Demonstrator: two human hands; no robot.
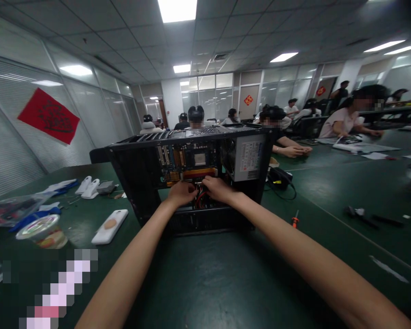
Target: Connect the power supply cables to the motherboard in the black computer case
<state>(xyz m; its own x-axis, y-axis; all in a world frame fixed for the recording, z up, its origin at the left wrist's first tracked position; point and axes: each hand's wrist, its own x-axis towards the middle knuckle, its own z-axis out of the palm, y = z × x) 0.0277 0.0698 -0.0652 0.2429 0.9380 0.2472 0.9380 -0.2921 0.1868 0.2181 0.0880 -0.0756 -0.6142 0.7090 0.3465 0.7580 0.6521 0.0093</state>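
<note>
In front of me an opened black computer case [198,220] lies with its open side facing me. Inside it are a motherboard [173,157] with a square processor [200,158], and a grey power supply [248,157] at the right. My left hand [183,193] reaches into the lower middle of the case, fingers curled and closed at a bundle of red and black cables [201,199]. From the other side my right hand [218,189] closes its fingers on the same bundle, just below the yellow and red memory slots [200,173]. The fingertips are partly hidden.
On the left of the green table [205,278] are a white phone [110,226], a lidded plastic cup [44,232] and plastic bags [15,209]. To the right lie an orange screwdriver [295,220] and a black adapter with cord [280,177]. Other people sit beyond the case.
</note>
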